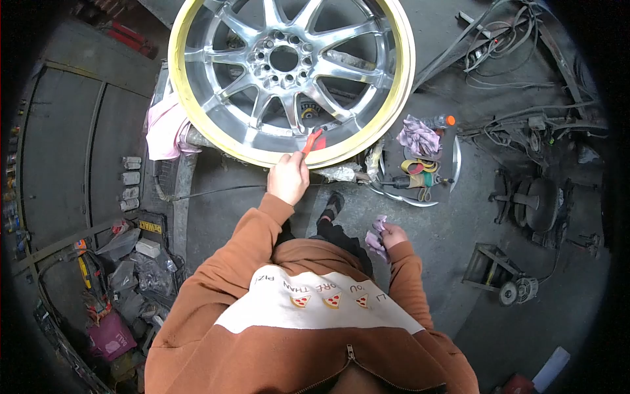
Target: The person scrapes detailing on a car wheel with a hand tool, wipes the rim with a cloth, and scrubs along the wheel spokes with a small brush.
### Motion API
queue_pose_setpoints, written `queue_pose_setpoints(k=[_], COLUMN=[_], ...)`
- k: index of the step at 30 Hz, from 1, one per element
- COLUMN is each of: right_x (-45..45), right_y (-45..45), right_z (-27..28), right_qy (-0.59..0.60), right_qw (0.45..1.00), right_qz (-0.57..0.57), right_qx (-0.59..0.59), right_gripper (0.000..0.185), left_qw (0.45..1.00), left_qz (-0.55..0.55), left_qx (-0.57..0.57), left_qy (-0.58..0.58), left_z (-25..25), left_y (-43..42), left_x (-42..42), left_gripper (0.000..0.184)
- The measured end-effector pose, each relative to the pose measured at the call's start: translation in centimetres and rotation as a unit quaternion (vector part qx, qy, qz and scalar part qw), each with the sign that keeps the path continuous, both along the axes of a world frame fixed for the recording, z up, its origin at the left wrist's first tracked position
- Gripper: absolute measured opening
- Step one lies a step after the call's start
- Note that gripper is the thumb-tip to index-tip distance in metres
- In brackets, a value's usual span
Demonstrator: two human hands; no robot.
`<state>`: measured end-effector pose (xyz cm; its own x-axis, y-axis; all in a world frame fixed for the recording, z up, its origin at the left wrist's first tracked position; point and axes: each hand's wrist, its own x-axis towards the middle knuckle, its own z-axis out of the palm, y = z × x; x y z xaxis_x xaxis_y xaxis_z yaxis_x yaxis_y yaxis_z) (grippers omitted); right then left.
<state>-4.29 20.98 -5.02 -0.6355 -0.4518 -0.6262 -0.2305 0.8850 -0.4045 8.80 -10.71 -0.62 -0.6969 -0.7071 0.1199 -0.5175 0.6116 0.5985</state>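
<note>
A large polished multi-spoke wheel rim [292, 25] with yellow tape round its outer edge lies in front of me. My left hand [289, 178] is closed on a red-handled tool [310, 140] at the near side of the rim. The tool's dark tip rests at or just over the inner barrel; whether it touches, I cannot tell. A red patch shows on the metal beside it. Low at my right side, my right hand [394, 235] grips a crumpled pale purple cloth [376, 240], away from the rim.
Right of the rim, a stand holds a purple rag [420, 138], an orange-capped bottle [440, 122], a power tool [413, 180] and tape rolls. A pink cloth [167, 128] hangs at left. Cans [131, 177] and clutter lie left; cables [502, 49] and a metal-framed motor [518, 290] lie right.
</note>
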Motion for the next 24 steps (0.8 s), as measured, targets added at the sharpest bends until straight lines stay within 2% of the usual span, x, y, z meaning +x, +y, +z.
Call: queue_pose_setpoints(k=[2,5,7,8,9,11,15,18,21,24], right_x=[-0.1,-0.4,-0.1,0.0,0.1,-0.1,0.2,0.2,0.3,0.2], right_y=[0.7,0.0,-0.2,-0.2,-0.1,-0.2,-0.5,-0.3,-0.2,0.2], right_z=[-1.4,-0.2,0.0,0.0,0.0,0.1,0.4,0.3,-0.3,-0.7], right_qy=[-0.023,-0.04,-0.029,-0.017,-0.019,-0.025,-0.013,-0.018,-0.021,-0.018], right_qw=[0.999,0.999,0.999,1.0,1.0,0.999,1.0,0.998,0.999,0.999], right_qz=[-0.008,-0.008,-0.013,-0.016,-0.015,0.006,0.027,-0.017,0.021,-0.001], right_qx=[-0.029,-0.003,-0.013,-0.021,-0.019,-0.032,-0.005,-0.05,-0.029,-0.034], right_gripper=[0.036,0.035,0.034,0.034,0.034,0.032,0.032,0.033,0.033,0.034], left_qw=[1.0,0.999,1.0,1.0,0.999,0.998,1.0,0.998,1.0,0.998], left_qz=[0.017,0.028,-0.005,0.004,0.02,0.024,0.0,0.01,-0.015,0.031], left_qx=[-0.012,0.0,0.005,-0.009,-0.025,-0.013,0.004,-0.01,-0.002,0.004], left_qy=[-0.01,-0.038,-0.001,-0.023,0.019,-0.059,-0.027,-0.058,-0.003,-0.059], left_z=[-0.5,0.3,0.6,0.2,-0.2,-0.3,-0.1,0.2,0.1,0.8], left_y=[-0.6,-0.3,0.6,0.1,-0.4,-0.3,-0.1,-0.8,-0.6,-1.5], left_x=[0.2,-0.1,-0.3,-0.4,-0.5,-0.3,-0.2,-0.1,-0.7,-0.5], left_gripper=[0.009,0.009,0.007,0.007,0.008,0.009,0.009,0.008,0.007,0.009])
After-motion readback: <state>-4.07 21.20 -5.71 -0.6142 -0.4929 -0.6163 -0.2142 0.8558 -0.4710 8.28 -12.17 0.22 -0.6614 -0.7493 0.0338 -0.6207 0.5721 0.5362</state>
